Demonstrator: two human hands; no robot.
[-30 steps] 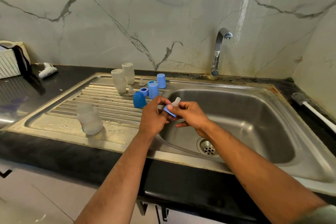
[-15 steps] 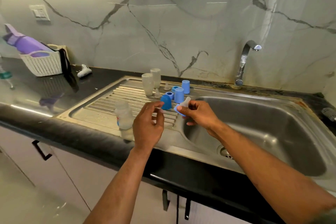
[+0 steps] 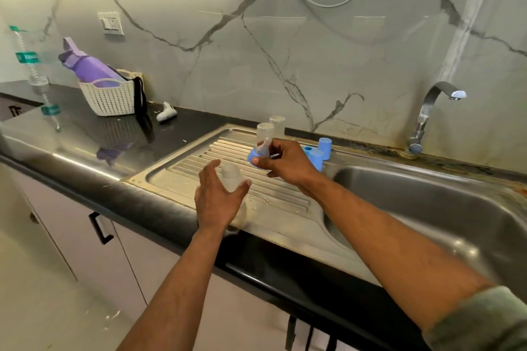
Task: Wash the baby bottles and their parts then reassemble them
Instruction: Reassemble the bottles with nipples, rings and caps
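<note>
My right hand (image 3: 285,164) pinches a blue collar ring with a clear teat (image 3: 259,153) above the steel drainboard (image 3: 199,168). A clear baby bottle (image 3: 231,177) stands on the drainboard, and my left hand (image 3: 218,198) is spread around its near side, fingers straight; I cannot tell whether it touches the bottle. Two more clear bottles (image 3: 271,128) stand at the back of the drainboard. Blue caps and a blue ring (image 3: 318,152) stand behind my right hand by the sink edge.
The sink basin (image 3: 427,208) lies to the right, with a tap (image 3: 427,114) behind it. On the black counter (image 3: 71,134) at left are a white basket (image 3: 109,100) holding a purple bottle, a plastic water bottle (image 3: 34,74) and a small white object (image 3: 166,114).
My right hand has carried the blue ring with teat leftward over the drainboard. My left hand let go of it, dropped and opened beside the clear bottle. The camera turned left.
</note>
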